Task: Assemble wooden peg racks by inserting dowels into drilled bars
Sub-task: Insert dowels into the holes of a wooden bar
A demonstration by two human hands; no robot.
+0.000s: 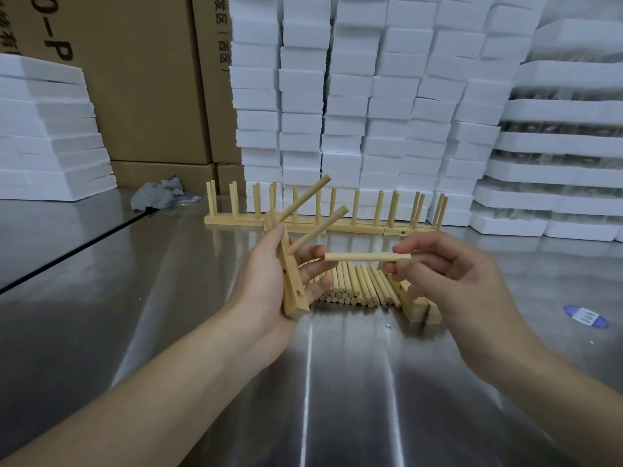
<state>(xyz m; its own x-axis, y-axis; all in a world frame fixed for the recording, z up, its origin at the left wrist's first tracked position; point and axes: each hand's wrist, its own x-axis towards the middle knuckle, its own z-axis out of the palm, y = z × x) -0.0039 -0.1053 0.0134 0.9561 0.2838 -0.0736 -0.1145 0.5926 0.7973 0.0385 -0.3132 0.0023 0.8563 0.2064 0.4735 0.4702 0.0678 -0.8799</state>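
1. In the upper left of the frame, a stack of white foam slabs [50, 129] rests on the shiny steel desk [84, 298] beside tall brown cardboard boxes [145, 79]. A crumpled grey cloth [158, 193] lies at the foot of the boxes.
2. Left of centre, the left hand [269, 284] grips a pale drilled wooden bar [295, 291], thumb and fingers wrapped round it. The bar is held above the desk, nearly on end. Two round wooden dowels [305, 198] sit in its upper holes and slant toward the upper right. Two lower holes show bare.
3. At centre, a pile of loose dowels [357, 288] lies on the desk between the hands.
4. Behind the pile, a row of finished peg racks [357, 227] stands on the desk in front of a wall of white foam blocks [371, 96].
5. Right of centre, the right hand [448, 274] pinches a single dowel [367, 256] by its right end between thumb and fingertips. The dowel is level, its free end close to the left hand's fingers.
6. Below that hand, a small stack of spare drilled bars [421, 308] lies on the desk, touching the pile.
7. Near the right edge, a blue and white oval sticker [586, 316] lies flat on the desk.
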